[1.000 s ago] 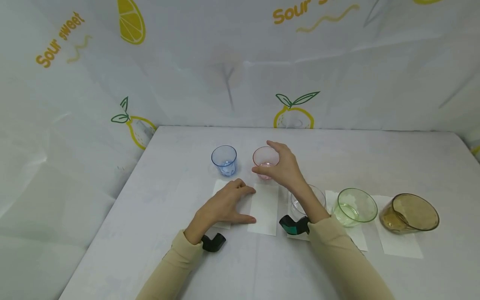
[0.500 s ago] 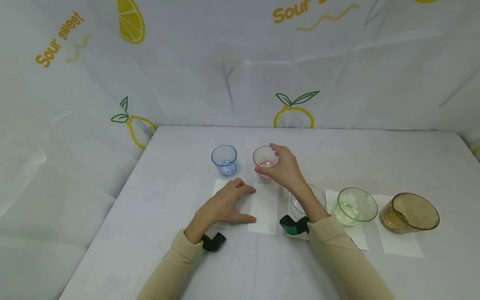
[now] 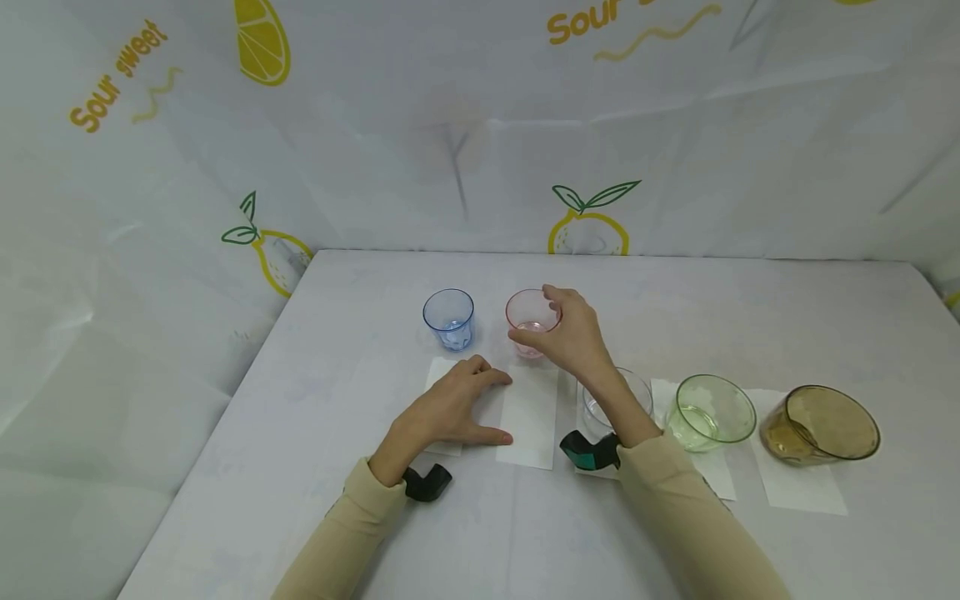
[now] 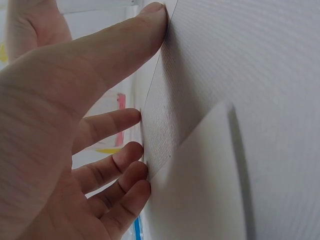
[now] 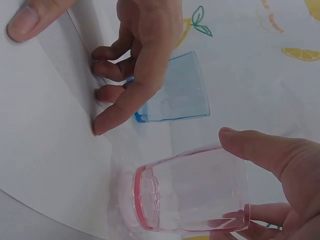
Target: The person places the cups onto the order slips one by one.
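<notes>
Right hand [image 3: 576, 337] is on the pink glass [image 5: 197, 187]: thumb on one side, fingers on the other, pinching it near the rim. Glass sits in the gap between thumb and fingers, upright on the tabletop [image 3: 367, 312], just past the far end of a white paper strip [image 3: 528, 421]. Left hand [image 3: 453, 408]: fingers and thumb spread, tips at that strip's left edge; a second white strip [image 3: 442, 369] lies partly under the hand. Blue glass [image 3: 450, 321] stands left of the pink one, not touching. Clear glass [image 3: 598, 408] is partly behind the right forearm; green glass [image 3: 712, 408] and amber glass [image 3: 821, 425] stand further right.
</notes>
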Demonstrator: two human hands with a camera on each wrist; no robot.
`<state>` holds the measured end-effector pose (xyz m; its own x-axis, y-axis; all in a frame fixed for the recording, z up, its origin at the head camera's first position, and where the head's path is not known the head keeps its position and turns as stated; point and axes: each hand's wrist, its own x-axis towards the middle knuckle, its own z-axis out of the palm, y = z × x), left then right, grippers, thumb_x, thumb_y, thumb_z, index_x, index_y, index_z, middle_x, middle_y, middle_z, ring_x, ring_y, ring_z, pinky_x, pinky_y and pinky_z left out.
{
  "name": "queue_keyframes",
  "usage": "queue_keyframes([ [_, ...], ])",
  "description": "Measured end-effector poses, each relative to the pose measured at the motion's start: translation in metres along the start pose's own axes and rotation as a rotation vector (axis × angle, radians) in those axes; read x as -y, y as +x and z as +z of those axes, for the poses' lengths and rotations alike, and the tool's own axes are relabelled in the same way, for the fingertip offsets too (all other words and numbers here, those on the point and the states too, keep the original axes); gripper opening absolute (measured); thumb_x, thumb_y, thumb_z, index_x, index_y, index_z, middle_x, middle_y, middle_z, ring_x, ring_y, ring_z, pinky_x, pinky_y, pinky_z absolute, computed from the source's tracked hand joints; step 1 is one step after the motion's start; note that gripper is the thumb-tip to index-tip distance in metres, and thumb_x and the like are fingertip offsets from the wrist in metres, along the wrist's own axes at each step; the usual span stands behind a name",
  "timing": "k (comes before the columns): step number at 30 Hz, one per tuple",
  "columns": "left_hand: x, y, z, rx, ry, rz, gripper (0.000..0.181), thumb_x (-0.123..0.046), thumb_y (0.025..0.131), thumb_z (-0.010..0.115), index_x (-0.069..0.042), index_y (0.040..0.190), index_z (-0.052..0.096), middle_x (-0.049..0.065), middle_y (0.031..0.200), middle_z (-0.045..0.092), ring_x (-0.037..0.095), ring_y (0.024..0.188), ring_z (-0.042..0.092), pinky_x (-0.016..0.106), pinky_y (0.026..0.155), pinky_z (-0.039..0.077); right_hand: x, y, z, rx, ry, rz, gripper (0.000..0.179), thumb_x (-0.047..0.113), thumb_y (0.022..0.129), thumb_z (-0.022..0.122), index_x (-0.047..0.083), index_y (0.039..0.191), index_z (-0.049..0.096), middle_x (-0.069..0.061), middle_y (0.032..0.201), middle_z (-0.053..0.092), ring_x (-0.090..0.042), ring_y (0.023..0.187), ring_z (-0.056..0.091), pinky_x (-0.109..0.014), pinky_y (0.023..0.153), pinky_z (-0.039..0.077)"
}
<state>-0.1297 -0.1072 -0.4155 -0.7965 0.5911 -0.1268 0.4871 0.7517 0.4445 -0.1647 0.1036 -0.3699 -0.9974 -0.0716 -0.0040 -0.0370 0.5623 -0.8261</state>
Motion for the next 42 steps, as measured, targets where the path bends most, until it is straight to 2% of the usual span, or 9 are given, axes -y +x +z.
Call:
queue_keyframes([
  [13,-0.001,-0.001,-0.001,0.003,-0.016,-0.003,0.074,-0.047,0.074,0.09,-0.018,0.136,0.063,0.006,0.123,0.058,0.02,0.113,0.054,0.038,0.101,0.051,0.008,-0.009,-0.007,0.0,0.041,-0.055,0.084,0.027,0.082,0.086,-0.003,0.15,0.046,-0.024,0.151,0.05,-0.045,0.132,0.052,-0.055,0.103,0.052],
  [26,-0.001,-0.001,-0.001,-0.008,-0.016,0.022,0.074,-0.046,0.074,0.09,-0.015,0.135,0.063,0.006,0.121,0.058,0.018,0.109,0.053,0.036,0.097,0.051,0.015,-0.02,-0.013,0.016,0.083,-0.083,0.085,0.024,0.079,0.088,-0.004,0.149,0.047,-0.021,0.148,0.054,-0.041,0.134,0.053,-0.051,0.114,0.045],
  [42,0.0,-0.001,0.0,-0.023,-0.016,0.025,0.075,-0.047,0.073,0.091,-0.014,0.135,0.063,0.004,0.119,0.058,0.017,0.108,0.053,0.035,0.096,0.051,0.021,-0.038,-0.017,0.074,0.057,-0.117,0.084,0.025,0.079,0.088,-0.001,0.149,0.049,-0.02,0.147,0.054,-0.039,0.135,0.054,-0.054,0.114,0.044],
])
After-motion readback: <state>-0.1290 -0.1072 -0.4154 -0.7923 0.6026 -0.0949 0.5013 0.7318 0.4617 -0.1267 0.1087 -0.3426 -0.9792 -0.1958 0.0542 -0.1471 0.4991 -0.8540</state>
